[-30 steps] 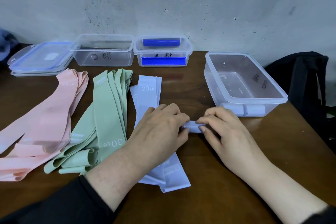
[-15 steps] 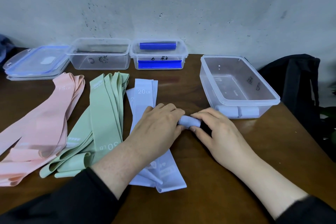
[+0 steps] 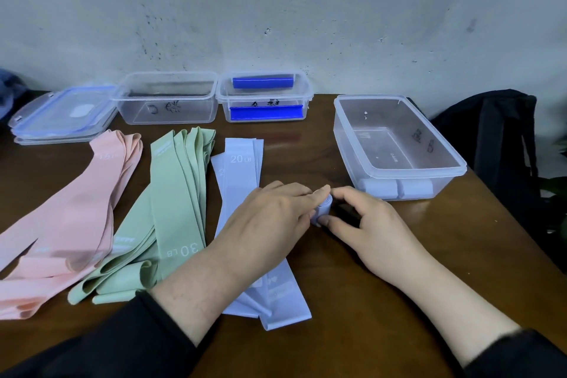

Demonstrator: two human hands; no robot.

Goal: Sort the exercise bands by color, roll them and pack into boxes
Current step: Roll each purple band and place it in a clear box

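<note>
Both hands meet on a small blue roll (image 3: 322,211), held just off the table (image 3: 352,301) between them. The right hand (image 3: 372,232) pinches it, forefinger on top and thumb underneath; the left hand (image 3: 270,224) has its fingertips curled against the roll's near end, though how much of the roll it covers cannot be told.

The main risk is spring-back — the band is elastic, and if either pinch eases before the roll is wedged somewhere, the outer wrap will likely uncoil. A lopsided squeeze could also push the inner turns out sideways, so the roll telescopes.

The box (image 3: 399,169) sits just beyond and right of the right hand, with two blue rolls (image 3: 395,188) already against its near wall. Dropped loosely beside them rather than pressed snug, the new one may open up in the box.

Under the left wrist lie the unrolled blue bands (image 3: 242,175) — a dragged sleeve could scatter them into the green bands (image 3: 175,199) to its left, undoing the sort. The pink bands (image 3: 70,212) lie further left, well apart from both hands.
</note>
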